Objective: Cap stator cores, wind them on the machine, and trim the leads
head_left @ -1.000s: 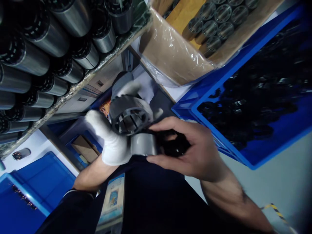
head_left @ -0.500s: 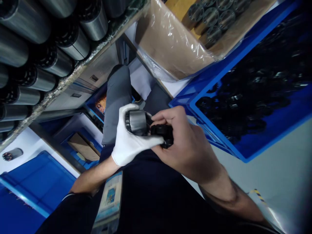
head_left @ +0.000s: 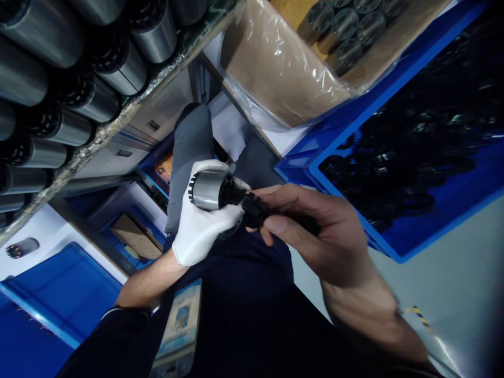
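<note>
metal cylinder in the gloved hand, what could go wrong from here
The metal cylinder could slip, since its smooth side rests in the gloved left hand. The black toothed part might drop, as the bare right hand seems to hold it near the fingertips. The cylinders on the shelf stand close to its edge, so a bump could perhaps knock one off.

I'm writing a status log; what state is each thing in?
Metal cylinder: gripped, black teeth at one end
Left hand: gloved, closed around that cylinder
Right hand: bare, pinching a black part
Blue bin, right: open, holding dark parts
Brown box: open, holding tubes
Loose cylinder, left: lying on its side
</note>
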### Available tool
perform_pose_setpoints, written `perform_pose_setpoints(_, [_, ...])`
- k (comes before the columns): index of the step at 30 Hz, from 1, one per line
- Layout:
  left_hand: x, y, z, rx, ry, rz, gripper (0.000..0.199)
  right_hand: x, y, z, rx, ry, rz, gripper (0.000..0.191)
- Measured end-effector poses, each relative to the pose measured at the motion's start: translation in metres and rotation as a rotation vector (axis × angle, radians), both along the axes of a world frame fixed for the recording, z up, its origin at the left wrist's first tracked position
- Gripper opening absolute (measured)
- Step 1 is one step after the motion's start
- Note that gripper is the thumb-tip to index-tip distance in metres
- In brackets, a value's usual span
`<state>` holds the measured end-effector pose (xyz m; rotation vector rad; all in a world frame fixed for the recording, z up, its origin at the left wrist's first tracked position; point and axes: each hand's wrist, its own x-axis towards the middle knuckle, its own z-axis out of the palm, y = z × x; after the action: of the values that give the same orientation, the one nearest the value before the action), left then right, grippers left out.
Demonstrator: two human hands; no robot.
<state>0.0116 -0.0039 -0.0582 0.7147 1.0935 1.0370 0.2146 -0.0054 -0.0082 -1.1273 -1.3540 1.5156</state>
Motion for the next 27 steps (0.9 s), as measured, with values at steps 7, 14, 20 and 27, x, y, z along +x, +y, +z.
perform_pose_setpoints(7, [0.009,0.001,0.014,-0.298,-0.224,0.034,0.065,0.0,0.0,0.005,0.273,-0.278,-0.13,0.018])
perform_pose_setpoints(14, [0.021,-0.002,0.022,-0.264,-0.244,0.058,0.053,-0.001,0.005,0.007,0.385,-0.412,-0.224,0.064])
perform_pose_setpoints(20, [0.016,-0.01,0.014,-0.066,-0.076,0.012,0.05,0.0,0.006,0.009,0.423,-0.359,-0.179,0.056])
perform_pose_setpoints(27, [0.007,-0.016,0.002,0.089,-0.097,-0.104,0.042,-0.005,-0.002,0.016,0.427,-0.385,-0.209,0.054])
